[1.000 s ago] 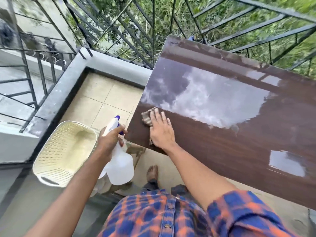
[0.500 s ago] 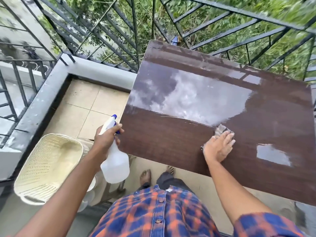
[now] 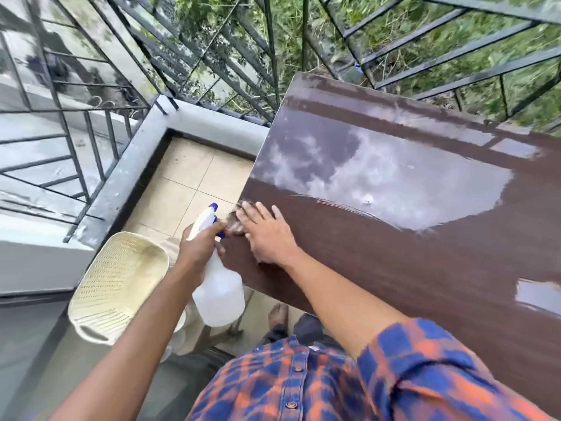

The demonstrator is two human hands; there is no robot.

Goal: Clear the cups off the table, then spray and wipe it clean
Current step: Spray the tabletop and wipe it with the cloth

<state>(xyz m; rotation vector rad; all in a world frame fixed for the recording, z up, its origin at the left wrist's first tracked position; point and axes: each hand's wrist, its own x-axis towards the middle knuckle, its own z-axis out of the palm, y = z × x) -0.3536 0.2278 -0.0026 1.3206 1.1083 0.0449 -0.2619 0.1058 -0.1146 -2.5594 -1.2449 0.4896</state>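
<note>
Our left grip [image 3: 200, 241] wraps the neck of the spray bottle [image 3: 220, 296]. Our right grip [image 3: 267, 235] lies flat — fingers straight — pressing the cloth [image 3: 235, 218] onto the tabletop [image 3: 425, 284].

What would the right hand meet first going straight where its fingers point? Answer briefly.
Flat on the cloth, the right hand would likely reach the table's left edge first, then open air over the tiled floor. The spray bottle's nozzle seems left of that line.

The glossy dark-brown table [image 3: 394, 284] bears a wet sheen and a crumpled cloth [image 3: 235, 217] at its near-left edge.
</note>
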